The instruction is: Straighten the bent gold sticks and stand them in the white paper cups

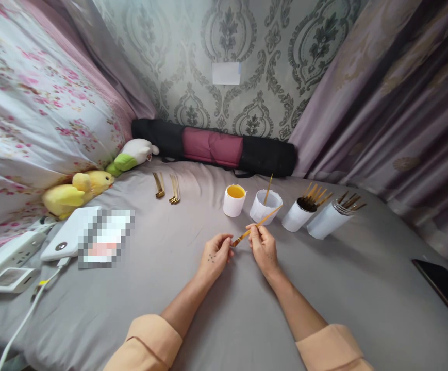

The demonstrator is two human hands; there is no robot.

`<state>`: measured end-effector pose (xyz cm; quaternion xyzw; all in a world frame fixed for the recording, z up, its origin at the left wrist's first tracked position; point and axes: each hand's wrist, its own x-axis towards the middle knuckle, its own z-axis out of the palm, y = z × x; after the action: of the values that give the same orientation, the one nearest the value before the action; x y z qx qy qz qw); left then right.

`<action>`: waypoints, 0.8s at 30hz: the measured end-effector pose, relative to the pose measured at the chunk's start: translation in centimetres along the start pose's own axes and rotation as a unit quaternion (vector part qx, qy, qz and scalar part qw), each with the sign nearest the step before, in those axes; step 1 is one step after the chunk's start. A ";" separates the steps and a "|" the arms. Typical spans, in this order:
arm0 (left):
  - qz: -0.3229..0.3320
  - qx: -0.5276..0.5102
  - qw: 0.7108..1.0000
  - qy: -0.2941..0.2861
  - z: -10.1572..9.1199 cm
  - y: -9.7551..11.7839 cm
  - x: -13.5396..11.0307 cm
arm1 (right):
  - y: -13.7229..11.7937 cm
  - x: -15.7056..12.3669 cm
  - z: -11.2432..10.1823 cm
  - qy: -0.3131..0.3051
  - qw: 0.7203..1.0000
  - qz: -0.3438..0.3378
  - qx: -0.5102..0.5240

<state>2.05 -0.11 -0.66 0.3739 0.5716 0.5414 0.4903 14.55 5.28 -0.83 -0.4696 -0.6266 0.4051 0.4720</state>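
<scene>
My right hand [263,248] pinches a thin wooden stick [258,225] near its middle; the stick slants up to the right. My left hand [216,252] has its fingers closed round the stick's lower left end, whose tip looks yellow. Just beyond the hands stand a white cup of yellow paint [234,200], a translucent cup [266,206] with one stick in it, and two tilted white cups [297,214] [328,219] holding several sticks each.
All lies on a grey bedsheet [169,288]. Two bundles of bent golden sticks [166,187] lie at the back left. Plush toys [77,190], a power bank [69,233] and a power strip [3,257] sit left. A black-and-maroon bag [214,147] lines the wall; a dark phone [442,288] lies right.
</scene>
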 end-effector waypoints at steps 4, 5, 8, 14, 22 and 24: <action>-0.047 -0.074 0.996 -0.031 0.1 0.3 -0.4 | -0.1 0.0 -0.1 -0.004 1.000 -0.009 -0.012; -0.055 -0.094 0.993 -0.042 0.1 0.3 -0.4 | -0.1 0.0 -0.1 -0.004 1.000 -0.012 -0.017; -0.076 -0.142 0.984 -0.078 -0.1 0.4 -0.6 | -0.1 0.0 -0.2 -0.005 0.999 -0.019 -0.029; -0.108 -0.167 0.970 -0.136 -0.3 0.4 -0.6 | 0.1 -0.1 0.0 -0.020 0.999 -0.024 -0.038; -0.115 -0.152 0.967 -0.169 -0.7 0.5 -0.7 | -0.2 -0.1 0.0 -0.017 0.999 -0.014 -0.024; -0.114 -0.154 0.965 -0.177 -0.8 0.4 -0.6 | -0.3 -0.1 0.0 -0.016 1.000 -0.011 -0.015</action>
<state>1.36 -0.89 -0.26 0.3157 0.4240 0.4885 0.6942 14.54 5.14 -0.54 -0.4636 -0.6449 0.3978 0.4593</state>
